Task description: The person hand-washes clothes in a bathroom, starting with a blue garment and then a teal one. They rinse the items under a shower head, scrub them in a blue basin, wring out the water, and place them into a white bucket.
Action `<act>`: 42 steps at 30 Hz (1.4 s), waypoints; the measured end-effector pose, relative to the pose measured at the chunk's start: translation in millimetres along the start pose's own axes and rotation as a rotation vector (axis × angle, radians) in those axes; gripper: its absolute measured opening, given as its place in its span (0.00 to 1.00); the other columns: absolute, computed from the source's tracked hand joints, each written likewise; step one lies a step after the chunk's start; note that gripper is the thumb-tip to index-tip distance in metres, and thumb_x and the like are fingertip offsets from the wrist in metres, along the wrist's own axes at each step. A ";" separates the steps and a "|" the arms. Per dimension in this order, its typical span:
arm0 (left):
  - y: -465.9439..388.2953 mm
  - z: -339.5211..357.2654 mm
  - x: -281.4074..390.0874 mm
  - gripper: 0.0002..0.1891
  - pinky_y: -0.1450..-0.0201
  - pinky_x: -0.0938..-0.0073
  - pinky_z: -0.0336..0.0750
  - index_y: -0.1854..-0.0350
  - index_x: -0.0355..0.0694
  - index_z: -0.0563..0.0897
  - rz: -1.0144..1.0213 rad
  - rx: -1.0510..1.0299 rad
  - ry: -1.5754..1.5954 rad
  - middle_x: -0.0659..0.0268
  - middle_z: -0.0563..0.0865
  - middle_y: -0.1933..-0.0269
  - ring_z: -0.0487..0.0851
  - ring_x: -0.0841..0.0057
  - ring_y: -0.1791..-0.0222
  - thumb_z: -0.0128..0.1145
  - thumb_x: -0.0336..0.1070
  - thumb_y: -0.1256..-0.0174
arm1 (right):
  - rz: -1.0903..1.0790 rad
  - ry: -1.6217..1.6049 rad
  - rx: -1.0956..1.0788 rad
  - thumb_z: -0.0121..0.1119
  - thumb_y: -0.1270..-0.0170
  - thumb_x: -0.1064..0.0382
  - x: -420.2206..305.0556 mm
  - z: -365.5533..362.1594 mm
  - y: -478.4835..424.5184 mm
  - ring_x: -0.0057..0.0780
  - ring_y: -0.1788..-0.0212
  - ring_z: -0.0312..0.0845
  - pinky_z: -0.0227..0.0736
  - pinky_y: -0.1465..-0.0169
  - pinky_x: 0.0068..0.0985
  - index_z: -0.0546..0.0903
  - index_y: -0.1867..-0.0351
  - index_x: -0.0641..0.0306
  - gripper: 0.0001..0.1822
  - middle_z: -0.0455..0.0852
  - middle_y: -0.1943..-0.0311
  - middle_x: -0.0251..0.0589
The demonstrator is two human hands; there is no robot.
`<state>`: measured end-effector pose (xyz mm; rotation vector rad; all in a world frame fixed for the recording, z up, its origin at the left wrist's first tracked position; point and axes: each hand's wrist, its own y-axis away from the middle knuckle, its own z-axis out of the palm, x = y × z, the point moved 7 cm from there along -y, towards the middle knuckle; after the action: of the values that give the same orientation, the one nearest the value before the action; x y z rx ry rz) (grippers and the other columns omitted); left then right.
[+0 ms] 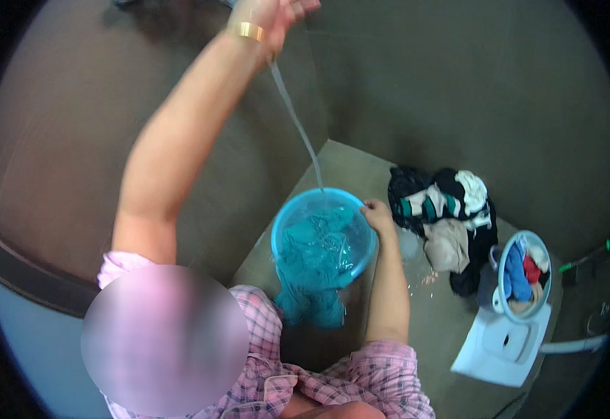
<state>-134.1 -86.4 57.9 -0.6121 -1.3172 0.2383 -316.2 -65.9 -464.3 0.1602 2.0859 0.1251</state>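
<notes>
My left hand (279,15) is raised to the top edge of the head view, partly cut off and blurred, with a gold-coloured bracelet (251,31) at the wrist. A thin stream of water (298,124) falls from beneath it; its outlet is hidden. The stream lands inside a light-blue plastic basin (278,217) on the floor. Wet teal cloth (310,251) lies in the basin's water and hangs over the near rim. At the basin's right rim, my right hand (377,216) grips the edge.
Right of the basin, a heap of dark, striped and beige clothes (446,243) lies on the floor (425,335). A bucket (503,262) of clothes stands by a white squat toilet pan (475,359). A white pipe (572,345) adjoins the pan. Walls (441,78) rise close behind.
</notes>
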 end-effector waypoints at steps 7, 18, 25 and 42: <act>227.0 -24.2 -305.0 0.09 0.62 0.79 0.76 0.64 0.41 0.84 -0.376 -0.367 -0.468 0.67 0.86 0.66 0.82 0.78 0.67 0.58 0.41 0.35 | 0.208 0.186 -0.163 0.59 0.43 0.57 74.5 31.2 4.5 0.29 0.78 0.82 0.77 0.71 0.27 0.85 0.63 0.64 0.13 0.86 0.74 0.44; 442.0 -151.3 -467.4 0.23 0.37 0.64 0.69 0.45 0.48 0.82 -0.917 -1.316 -1.640 0.57 0.80 0.41 0.76 0.61 0.39 0.60 0.47 0.44 | 0.413 0.444 -0.211 0.64 0.45 0.50 57.0 169.6 97.1 0.47 0.48 0.80 0.73 0.45 0.38 0.77 0.53 0.66 0.25 0.82 0.51 0.52; 384.2 -157.5 -458.8 0.32 0.41 0.62 0.72 0.46 0.38 0.81 -1.407 -1.151 -1.149 0.53 0.80 0.42 0.79 0.62 0.41 0.64 0.55 0.51 | 0.067 -0.207 -0.290 0.73 0.50 0.56 5.6 101.1 103.5 0.22 0.66 0.73 0.68 0.63 0.24 0.75 0.65 0.61 0.19 0.77 0.70 0.33; 381.4 -185.8 -508.1 0.28 0.46 0.69 0.73 0.48 0.37 0.79 -0.930 -0.276 -0.540 0.60 0.84 0.52 0.80 0.69 0.51 0.71 0.40 0.53 | -0.006 0.292 -0.063 0.68 0.47 0.51 30.5 124.3 100.7 0.50 0.47 0.77 0.70 0.43 0.40 0.68 0.37 0.62 0.37 0.79 0.48 0.59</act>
<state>-20.3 -78.4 -594.1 -0.1005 -2.0380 -0.5891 -217.0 41.3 -536.3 0.1019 2.3692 0.2222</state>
